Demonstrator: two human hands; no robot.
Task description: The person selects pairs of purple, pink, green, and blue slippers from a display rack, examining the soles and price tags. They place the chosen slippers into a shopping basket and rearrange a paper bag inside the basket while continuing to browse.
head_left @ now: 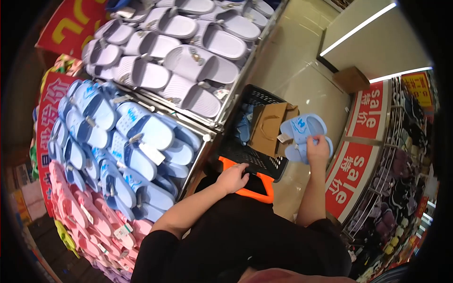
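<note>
My right hand [317,147] holds a pair of light blue slippers [302,130] with a white tag, lifted just right of a black plastic basket [264,162]. My left hand [232,178] rests closed on the basket's near rim by its orange handle [264,188]. Inside the basket stand a brown paper bag [269,125] and more blue slippers [244,127].
A display bin at the left holds several blue slippers [127,137], with pink slippers [89,212] below and lilac slippers [188,52] in the bin behind. A red round stand with "sale" signs [358,160] is at the right, with shoe racks [401,174] beyond. Tiled floor [292,70] lies ahead.
</note>
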